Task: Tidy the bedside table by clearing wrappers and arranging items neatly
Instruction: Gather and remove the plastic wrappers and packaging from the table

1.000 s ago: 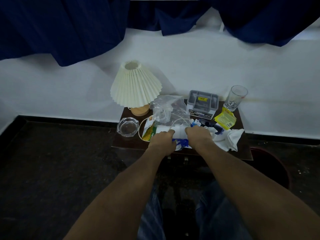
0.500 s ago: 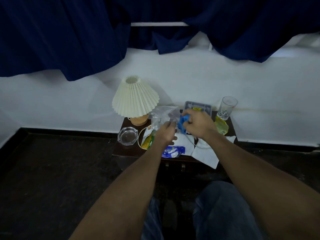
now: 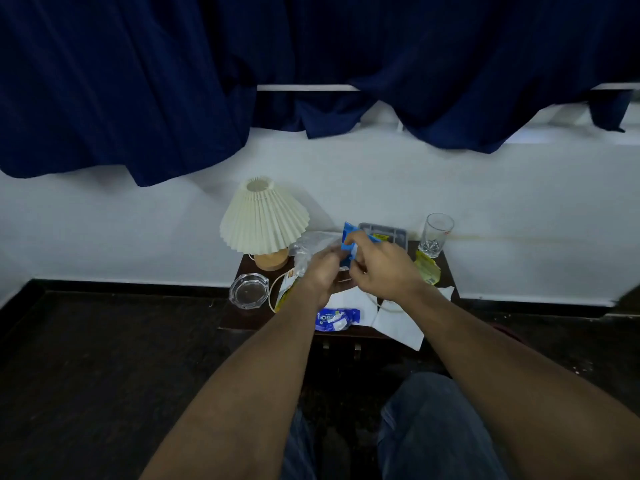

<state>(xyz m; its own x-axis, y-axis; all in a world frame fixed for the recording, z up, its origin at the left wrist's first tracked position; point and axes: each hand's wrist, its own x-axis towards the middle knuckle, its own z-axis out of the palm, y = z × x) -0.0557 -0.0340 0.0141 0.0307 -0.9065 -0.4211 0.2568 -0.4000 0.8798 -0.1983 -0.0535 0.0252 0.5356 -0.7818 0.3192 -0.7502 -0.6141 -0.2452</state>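
My right hand [image 3: 384, 271] pinches the crumpled blue wrapper [image 3: 348, 242]; left hand [image 3: 320, 276] grips the clear plastic bag [image 3: 307, 248], probably as my rubbish sack.

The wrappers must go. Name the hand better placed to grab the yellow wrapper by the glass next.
Right, likely. The yellow wrapper lies just beside the right hand, in front of the glass; the left hand would have to cross over. The right must first release the blue wrapper.
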